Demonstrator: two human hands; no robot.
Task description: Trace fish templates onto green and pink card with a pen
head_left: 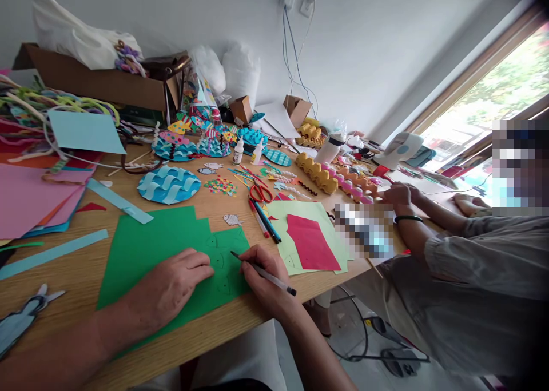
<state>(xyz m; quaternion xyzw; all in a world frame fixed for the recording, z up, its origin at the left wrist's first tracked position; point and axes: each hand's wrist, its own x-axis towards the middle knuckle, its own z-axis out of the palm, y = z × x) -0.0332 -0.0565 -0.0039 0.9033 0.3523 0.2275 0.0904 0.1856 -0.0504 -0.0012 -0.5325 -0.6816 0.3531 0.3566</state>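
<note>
My right hand (266, 275) grips a dark-tipped pen (271, 276), its point close to the right part of a green paper sheet (141, 248). Fish outlines (218, 259) are drawn in dark lines on that sheet. Flat on the green paper, left of the drawings, lies my left hand (174, 282) with its fingers stretched out and nothing held. A small cut-out paper fish (232, 219) sits at the sheet's upper edge. Right of it are several markers (265, 222) and red-handled scissors (260, 193). Light green paper (317, 211) lies under a red piece (311, 242).
Other scissors (26, 319) lie at the left front, near light blue strips (54, 254) and stacked coloured paper (38, 199). Woven blue discs (168, 183), glue bottles (238, 151) and yellow egg-carton strips (316, 172) stand farther back. A co-worker's hands (398, 196) are at the right.
</note>
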